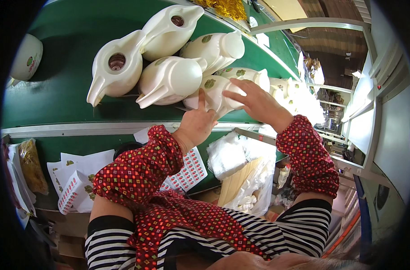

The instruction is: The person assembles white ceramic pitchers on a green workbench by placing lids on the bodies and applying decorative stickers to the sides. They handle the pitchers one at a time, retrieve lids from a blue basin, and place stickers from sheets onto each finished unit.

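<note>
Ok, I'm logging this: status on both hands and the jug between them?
Left hand: index finger extended at white jug. Right hand: fingers spread over it. Lidded jug close on its left.

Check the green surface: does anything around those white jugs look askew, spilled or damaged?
I see no spill or damage. Oddly, the cluster's leftmost thermos jug and a second thermos jug behind it have uncovered mouths, while the capped jug beside them shows none. A lone jug sits apart at far left.
</note>
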`<control>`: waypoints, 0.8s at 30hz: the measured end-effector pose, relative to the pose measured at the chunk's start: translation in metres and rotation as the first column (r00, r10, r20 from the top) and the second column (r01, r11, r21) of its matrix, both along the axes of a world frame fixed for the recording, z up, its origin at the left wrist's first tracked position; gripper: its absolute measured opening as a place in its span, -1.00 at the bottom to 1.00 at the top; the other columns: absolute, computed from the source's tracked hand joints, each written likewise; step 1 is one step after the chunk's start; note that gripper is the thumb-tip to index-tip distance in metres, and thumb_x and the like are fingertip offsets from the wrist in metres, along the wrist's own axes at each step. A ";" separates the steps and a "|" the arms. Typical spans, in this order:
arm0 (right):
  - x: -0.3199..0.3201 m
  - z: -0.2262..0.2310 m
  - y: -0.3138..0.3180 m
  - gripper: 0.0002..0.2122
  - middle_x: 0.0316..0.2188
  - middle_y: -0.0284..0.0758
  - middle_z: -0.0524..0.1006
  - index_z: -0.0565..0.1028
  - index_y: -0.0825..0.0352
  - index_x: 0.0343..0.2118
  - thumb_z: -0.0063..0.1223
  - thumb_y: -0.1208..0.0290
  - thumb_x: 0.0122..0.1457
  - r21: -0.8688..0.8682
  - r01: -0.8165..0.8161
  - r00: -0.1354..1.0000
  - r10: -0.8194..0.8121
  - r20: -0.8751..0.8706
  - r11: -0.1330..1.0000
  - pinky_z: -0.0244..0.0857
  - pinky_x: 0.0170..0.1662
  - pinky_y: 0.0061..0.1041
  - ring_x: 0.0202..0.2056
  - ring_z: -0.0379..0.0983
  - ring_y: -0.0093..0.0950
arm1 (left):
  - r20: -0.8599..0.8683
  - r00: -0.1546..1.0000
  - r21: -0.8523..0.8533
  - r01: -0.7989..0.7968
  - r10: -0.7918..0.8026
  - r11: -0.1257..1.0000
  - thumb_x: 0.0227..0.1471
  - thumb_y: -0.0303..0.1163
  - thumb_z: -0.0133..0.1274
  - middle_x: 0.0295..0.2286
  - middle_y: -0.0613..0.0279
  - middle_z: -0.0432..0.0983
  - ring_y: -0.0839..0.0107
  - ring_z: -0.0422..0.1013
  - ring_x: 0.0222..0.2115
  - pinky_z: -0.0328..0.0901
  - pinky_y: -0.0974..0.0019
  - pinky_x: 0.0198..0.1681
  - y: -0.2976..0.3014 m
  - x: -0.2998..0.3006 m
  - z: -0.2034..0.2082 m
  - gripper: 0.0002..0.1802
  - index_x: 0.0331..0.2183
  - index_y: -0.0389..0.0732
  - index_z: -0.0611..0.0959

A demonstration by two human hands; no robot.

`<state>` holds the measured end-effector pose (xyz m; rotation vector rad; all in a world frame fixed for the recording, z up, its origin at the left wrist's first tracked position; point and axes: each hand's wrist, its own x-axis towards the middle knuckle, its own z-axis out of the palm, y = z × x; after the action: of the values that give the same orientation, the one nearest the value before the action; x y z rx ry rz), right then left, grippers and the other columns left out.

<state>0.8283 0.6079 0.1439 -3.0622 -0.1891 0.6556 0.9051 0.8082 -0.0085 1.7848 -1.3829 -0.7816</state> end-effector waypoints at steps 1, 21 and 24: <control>-0.001 0.000 -0.003 -0.36 0.30 -0.17 0.34 0.44 -0.02 0.25 0.20 0.61 0.07 0.001 -0.025 0.999 0.025 -0.032 1.000 0.38 0.21 -0.12 0.26 0.34 -0.10 | 0.005 1.000 0.011 0.006 -0.006 1.000 0.17 -0.18 0.19 0.28 -0.72 -0.09 -0.15 0.63 -0.33 0.55 0.05 -0.20 0.000 0.000 0.001 -0.65 -0.17 -0.28 0.67; 0.028 0.008 0.025 -0.08 0.02 0.11 0.53 0.19 0.21 0.41 0.45 0.01 0.03 -0.334 0.674 0.629 -0.749 -0.208 0.659 0.46 0.05 -0.18 0.05 0.54 0.01 | -0.014 1.000 0.000 0.019 -0.019 1.000 0.20 -0.18 0.15 0.27 -0.75 -0.08 -0.16 0.63 -0.33 0.54 0.05 -0.18 -0.004 -0.004 0.000 -0.65 -0.18 -0.30 0.65; 0.028 0.022 0.028 -0.15 -0.15 0.05 0.62 0.22 0.32 0.38 0.30 -0.07 0.15 -0.233 0.580 0.786 -0.611 -0.094 0.781 0.50 -0.03 -0.14 -0.10 0.61 -0.01 | -0.020 1.000 -0.013 0.002 -0.002 1.000 0.21 -0.18 0.15 0.27 -0.75 -0.09 -0.17 0.63 -0.34 0.54 0.05 -0.18 -0.004 -0.003 -0.002 -0.65 -0.17 -0.30 0.65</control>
<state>0.8565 0.6354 0.1657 -2.9276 0.8686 0.8980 0.9022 0.8043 -0.0102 1.7614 -1.3738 -0.7884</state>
